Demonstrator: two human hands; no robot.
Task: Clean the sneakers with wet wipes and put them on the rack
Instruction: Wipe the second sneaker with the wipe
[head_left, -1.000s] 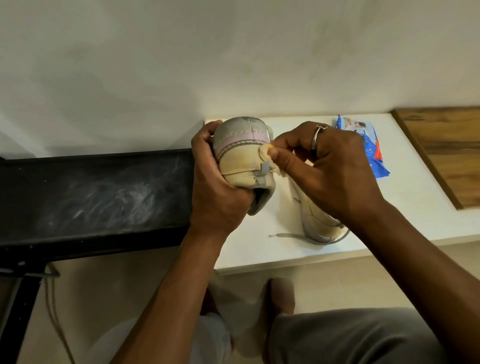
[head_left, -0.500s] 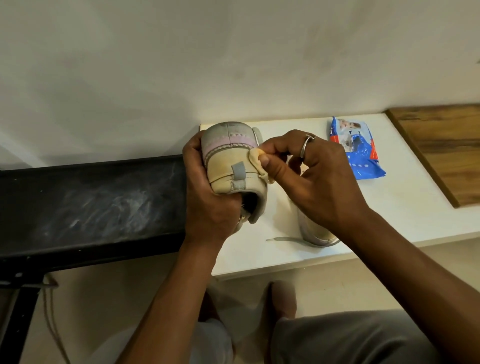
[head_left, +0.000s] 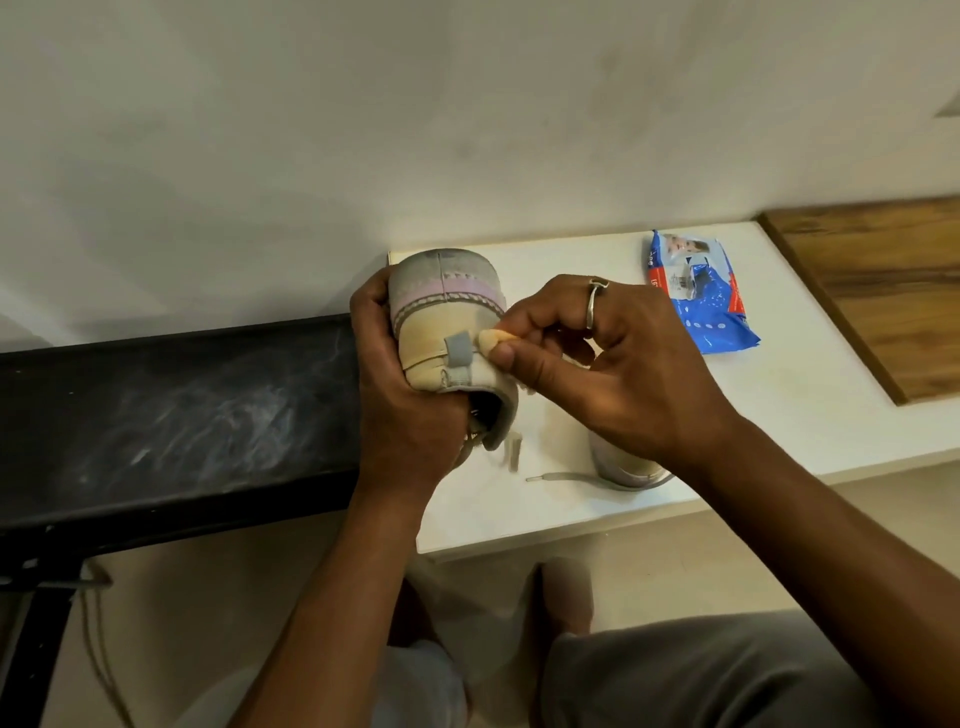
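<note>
My left hand (head_left: 400, 395) grips a beige sneaker (head_left: 444, 317) heel-up above the left end of the white table (head_left: 810, 415); its sole with a pink band faces away from me. My right hand (head_left: 613, 364) pinches a small yellowed wet wipe (head_left: 493, 340) and presses it against the heel, just right of the grey pull tab. The second sneaker (head_left: 628, 470) lies on the table, mostly hidden under my right wrist, with a lace trailing left.
A blue pack of wet wipes (head_left: 698, 293) lies at the back of the table. A wooden board (head_left: 893, 291) sits at the right. A black dusty shelf (head_left: 171, 410) stands left of the table. My knees are below.
The sneaker has been turned in my left hand, and the wipe has slid along the heel near the grey tab. The camera view shifted slightly.
</note>
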